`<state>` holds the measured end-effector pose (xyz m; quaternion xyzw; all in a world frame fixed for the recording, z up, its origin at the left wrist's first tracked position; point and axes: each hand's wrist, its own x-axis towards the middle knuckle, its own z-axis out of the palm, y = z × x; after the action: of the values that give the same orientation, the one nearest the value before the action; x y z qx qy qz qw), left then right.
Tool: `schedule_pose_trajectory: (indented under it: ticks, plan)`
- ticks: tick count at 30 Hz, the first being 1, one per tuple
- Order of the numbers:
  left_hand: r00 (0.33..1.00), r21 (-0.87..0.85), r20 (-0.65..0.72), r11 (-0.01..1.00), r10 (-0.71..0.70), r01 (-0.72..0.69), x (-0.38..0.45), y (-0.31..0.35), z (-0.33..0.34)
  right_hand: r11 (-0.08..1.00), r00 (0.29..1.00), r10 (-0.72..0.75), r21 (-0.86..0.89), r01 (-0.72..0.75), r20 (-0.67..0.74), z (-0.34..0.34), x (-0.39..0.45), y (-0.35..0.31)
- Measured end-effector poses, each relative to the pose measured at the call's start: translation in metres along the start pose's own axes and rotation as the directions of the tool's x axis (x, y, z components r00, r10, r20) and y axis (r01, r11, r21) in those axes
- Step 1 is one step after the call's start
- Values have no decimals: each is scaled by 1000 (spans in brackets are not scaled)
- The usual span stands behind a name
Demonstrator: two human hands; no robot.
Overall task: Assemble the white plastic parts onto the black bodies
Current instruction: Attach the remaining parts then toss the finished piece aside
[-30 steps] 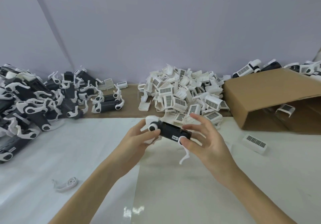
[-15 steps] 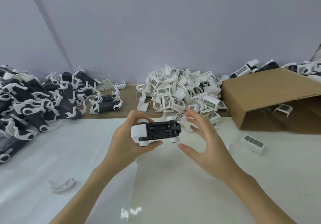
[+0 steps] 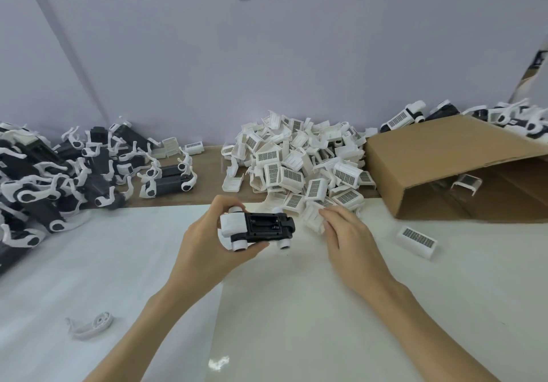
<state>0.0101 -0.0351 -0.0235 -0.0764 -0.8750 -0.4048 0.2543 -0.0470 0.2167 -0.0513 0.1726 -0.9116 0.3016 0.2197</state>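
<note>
Left hand grips the black plastic body, long axis crosswise — right hand, fingers curled, touches the heap of white ribbed plastic covers just right of it.

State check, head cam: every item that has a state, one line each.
left hand: grips the black body, lifted off the table
black body: underside up, white part at one end
right hand: reaching into the white parts pile, fingertips at one part; hold unclear
white parts pile: loose heap, unassembled
cardboard box: on its side, open
lone grille part: lying loose on table
</note>
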Motion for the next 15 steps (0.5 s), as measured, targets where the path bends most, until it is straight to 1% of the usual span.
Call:
schedule_pose_trajectory:
  ticks: [2,3,4,5,6,7,8,10,11,13,15]
  plan:
    - [1000,-19,16,1000,-16,17,0,0,0,980,991,98,182,-81,-87,-3,-2,-3]
    - [999,-26,26,999,-20,21,0,0,0,944,981,171,302,-135,-95,-5,-2,-5]
    - [999,-29,37,999,-22,23,0,0,-1,887,970,236,422,-190,-59,-8,-3,-8]
    - [999,-31,47,999,-24,25,0,0,-1,816,959,284,523,-246,9,-9,-3,-9]
    - [998,-35,53,999,-23,25,0,0,0,762,950,303,581,-286,70,-11,-2,-10]
    - [998,-42,58,999,-21,23,-1,0,0,747,950,297,595,-296,100,-12,-3,-10]
    - [998,-52,63,998,-17,21,-1,0,0,758,956,278,589,-280,97,-11,-2,-10]
    - [997,-67,78,998,-13,18,-1,0,0,781,968,246,582,-226,47,-11,-2,-10]
    - [996,-70,87,997,-12,18,-1,-1,0,775,971,240,597,-205,22,-10,-1,-8]
    - [994,-80,109,997,-12,21,-1,-1,0,746,969,246,636,-200,16,-12,0,-5]
    - [992,-92,125,996,1,10,-2,0,1,688,963,263,689,-229,58,-14,0,-4]
